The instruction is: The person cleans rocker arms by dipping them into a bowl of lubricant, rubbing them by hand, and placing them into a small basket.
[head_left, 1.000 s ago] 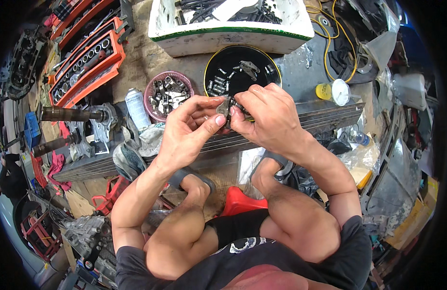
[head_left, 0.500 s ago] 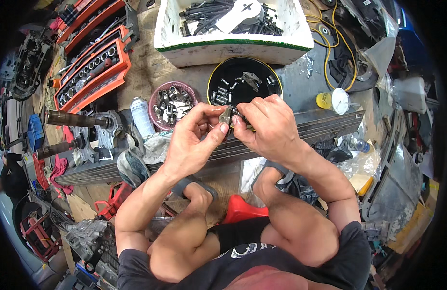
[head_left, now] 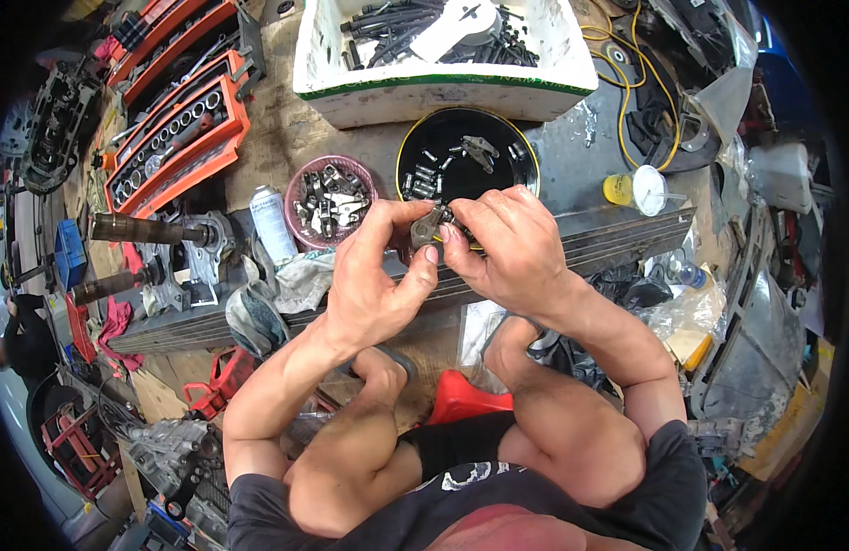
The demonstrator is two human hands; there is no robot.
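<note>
Over the near edge of the black round tray [head_left: 491, 124], my two hands meet on one rocker arm [head_left: 426, 227], a dull grey metal lever. My left hand [head_left: 376, 266] has it between a bent forefinger above and the thumb below. Thumb and fingertips of my right hand [head_left: 511, 241] pinch its right end, and those fingers hide part of it. In the tray lie several small shiny metal cylinders [head_left: 422, 179] and another metal rocker piece [head_left: 480, 151]. A pink basket [head_left: 294, 170] full of similar rocker arms stands to the left of the tray.
Behind the tray stands a white foam box [head_left: 443, 96] of dark bolts. An orange socket tray [head_left: 181, 129], spray can [head_left: 273, 223], rag [head_left: 300, 280] and metal shafts [head_left: 149, 230] lie left. To the right are a yellow-and-white cup [head_left: 646, 190] and yellow cable [head_left: 624, 110].
The rocker arm has turned and tilted slightly between my fingers. My left thumb has slid lower, toward me, showing more of the metal. My right hand keeps its pinch.
</note>
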